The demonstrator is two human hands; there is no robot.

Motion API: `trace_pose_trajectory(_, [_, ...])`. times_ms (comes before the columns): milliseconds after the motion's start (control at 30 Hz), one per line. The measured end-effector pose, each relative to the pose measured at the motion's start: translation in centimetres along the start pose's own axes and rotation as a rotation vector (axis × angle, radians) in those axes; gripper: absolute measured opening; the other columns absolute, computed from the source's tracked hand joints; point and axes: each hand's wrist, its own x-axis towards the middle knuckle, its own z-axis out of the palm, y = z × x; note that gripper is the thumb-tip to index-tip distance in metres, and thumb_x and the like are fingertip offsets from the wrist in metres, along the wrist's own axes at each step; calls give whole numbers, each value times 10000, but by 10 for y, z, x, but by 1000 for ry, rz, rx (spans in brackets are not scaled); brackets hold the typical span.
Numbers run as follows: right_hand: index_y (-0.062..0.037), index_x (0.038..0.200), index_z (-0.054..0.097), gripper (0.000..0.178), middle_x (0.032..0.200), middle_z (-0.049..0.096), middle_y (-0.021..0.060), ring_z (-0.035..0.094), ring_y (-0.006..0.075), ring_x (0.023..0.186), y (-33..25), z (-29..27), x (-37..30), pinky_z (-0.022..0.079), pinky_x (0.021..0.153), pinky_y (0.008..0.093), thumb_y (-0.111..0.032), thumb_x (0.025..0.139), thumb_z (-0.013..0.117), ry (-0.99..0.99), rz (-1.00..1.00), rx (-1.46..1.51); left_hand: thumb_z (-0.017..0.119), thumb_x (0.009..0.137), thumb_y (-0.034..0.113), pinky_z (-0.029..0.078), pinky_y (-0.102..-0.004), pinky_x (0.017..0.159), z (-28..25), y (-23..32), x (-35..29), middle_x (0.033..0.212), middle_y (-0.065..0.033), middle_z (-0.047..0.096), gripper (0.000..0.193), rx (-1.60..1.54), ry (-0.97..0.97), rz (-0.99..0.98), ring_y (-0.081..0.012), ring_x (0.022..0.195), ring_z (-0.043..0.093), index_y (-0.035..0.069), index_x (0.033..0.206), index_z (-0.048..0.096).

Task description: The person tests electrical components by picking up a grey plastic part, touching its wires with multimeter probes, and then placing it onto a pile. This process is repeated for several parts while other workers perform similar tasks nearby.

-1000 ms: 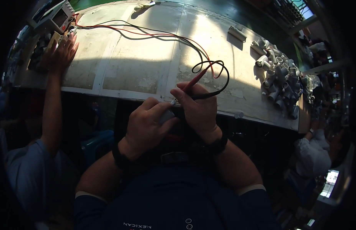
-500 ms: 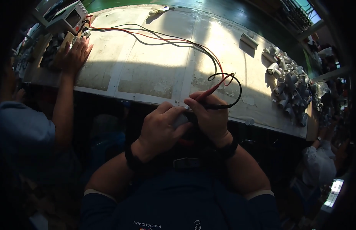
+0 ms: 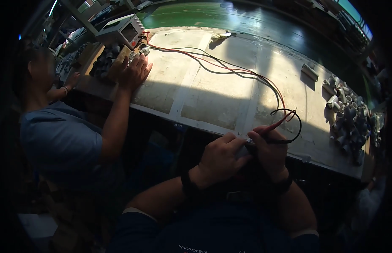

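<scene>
At the table's near edge my two hands are close together. My left hand (image 3: 221,157) is closed around a small grey piece (image 3: 243,152), mostly covered by the fingers; its kind I cannot make out. My right hand (image 3: 272,155) grips a pair of test probes, one with a red handle (image 3: 270,127) and one black. The probe ends are by the grey piece, but whether they touch it is too small to tell. From the probes, red and black leads (image 3: 246,71) loop across the table to a white bench instrument (image 3: 123,32) at the far left.
Grey pipe-like fittings (image 3: 347,116) lie heaped at the right, with one tube (image 3: 310,72) apart. A co-worker's hand (image 3: 135,71) rests by dark parts (image 3: 105,61) at the left. A small pale object (image 3: 219,38) sits near the table's far edge (image 3: 191,28).
The whole view has swung left, so everything sits further right and lower, and more of the co-worker shows. My hands keep the same hold.
</scene>
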Motion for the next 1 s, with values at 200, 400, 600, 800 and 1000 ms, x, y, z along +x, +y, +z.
trace_pose_trajectory(200, [-2, 995, 764, 105, 861, 763, 74, 690, 126, 787, 1, 0, 2, 540, 710, 277, -52, 909, 797, -12, -21, -6, 884, 818, 270, 642, -385, 741, -1, 0, 1, 1055, -128, 701, 423, 6, 0, -1, -302, 880, 759, 66, 1155, 730])
trace_pose_trajectory(400, [-3, 984, 764, 89, 848, 760, 77, 689, 127, 775, 2, 1, 1, 539, 702, 279, -46, 911, 792, -2, -18, -6, 881, 822, 274, 643, -383, 736, 0, -1, 1, 1048, -129, 702, 417, -1, -1, -5, -300, 876, 759, 64, 1150, 732])
trace_pose_trajectory(600, [-2, 980, 765, 97, 837, 758, 78, 695, 140, 767, -2, -2, 2, 541, 696, 285, -45, 900, 799, 0, -15, -38, 880, 822, 275, 643, -383, 732, 1, 0, 3, 1038, -127, 703, 412, -3, -1, 5, -300, 866, 758, 65, 1145, 735])
trace_pose_trajectory(800, [-3, 973, 765, 112, 835, 759, 81, 697, 143, 761, -1, -2, 1, 546, 684, 290, -58, 890, 817, 46, -52, -26, 884, 812, 264, 635, -387, 726, -1, 4, 4, 1028, -120, 704, 398, 5, -13, 10, -294, 855, 754, 78, 1133, 741])
trace_pose_trajectory(1000, [1, 937, 749, 149, 841, 751, 77, 700, 136, 768, 11, 3, 2, 555, 681, 290, -99, 883, 846, 43, -70, 19, 888, 805, 227, 616, -390, 743, -3, 7, 3, 1027, -119, 708, 370, 12, -10, 14, -300, 878, 748, 76, 1112, 747])
